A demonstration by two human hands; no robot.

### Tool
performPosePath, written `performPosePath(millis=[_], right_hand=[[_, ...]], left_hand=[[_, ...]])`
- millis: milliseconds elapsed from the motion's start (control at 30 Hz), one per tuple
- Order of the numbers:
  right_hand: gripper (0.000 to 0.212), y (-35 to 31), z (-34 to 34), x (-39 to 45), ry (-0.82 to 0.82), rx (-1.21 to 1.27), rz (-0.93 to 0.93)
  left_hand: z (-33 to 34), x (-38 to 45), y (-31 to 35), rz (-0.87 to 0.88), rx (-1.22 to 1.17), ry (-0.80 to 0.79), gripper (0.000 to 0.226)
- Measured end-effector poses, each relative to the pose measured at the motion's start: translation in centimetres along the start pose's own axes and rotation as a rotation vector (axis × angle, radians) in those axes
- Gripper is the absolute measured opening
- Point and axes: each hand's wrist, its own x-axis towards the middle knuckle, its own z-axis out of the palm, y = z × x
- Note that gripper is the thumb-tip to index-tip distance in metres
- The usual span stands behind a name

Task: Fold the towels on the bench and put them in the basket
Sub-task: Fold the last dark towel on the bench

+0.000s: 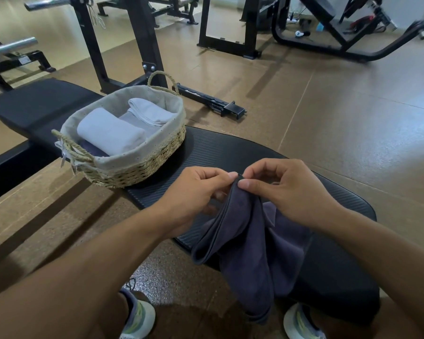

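While both hands' (196,192) (287,192) grips pinch its hem, soft dark towel (245,241) drapes ribbed bench (230,148).

One dark grey towel (250,243) hangs near the middle. Two hands pinch its top edge, the left hand (194,192) and the right hand (291,192). One woven basket (137,167) sits to the left on one black padded bench (230,148). Inside the basket lie two folded white towels, one nearer (109,134) and one farther (149,111); a dark fabric patch (93,149) under the nearer one may be a third towel, though too little shows to tell. Two shoes (138,316) are at the near edge. Two chrome bar ends (15,46) show at far left.
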Motion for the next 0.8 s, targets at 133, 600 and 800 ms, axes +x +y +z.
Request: performPosePath(millis=[133, 600, 800], right_hand=[[0.004, -0.10, 0.06, -0.10, -0.003, -0.014, -0.004], [0.006, -0.09, 0.45, -0.18, 0.024, 0.043, -0.026], [0.013, -0.03, 0.49, -0.01, 0.061, 0.100, 0.005]], left_hand=[[0.02, -0.06, 0.17, 0.001, 0.013, 0.028, 0.033], [0.19, -0.05, 0.03, 0.088, 0.065, 0.122, 0.023], [-0.35, -0.15, -0.38, 0.162, 0.163, 0.044, 0.025]])
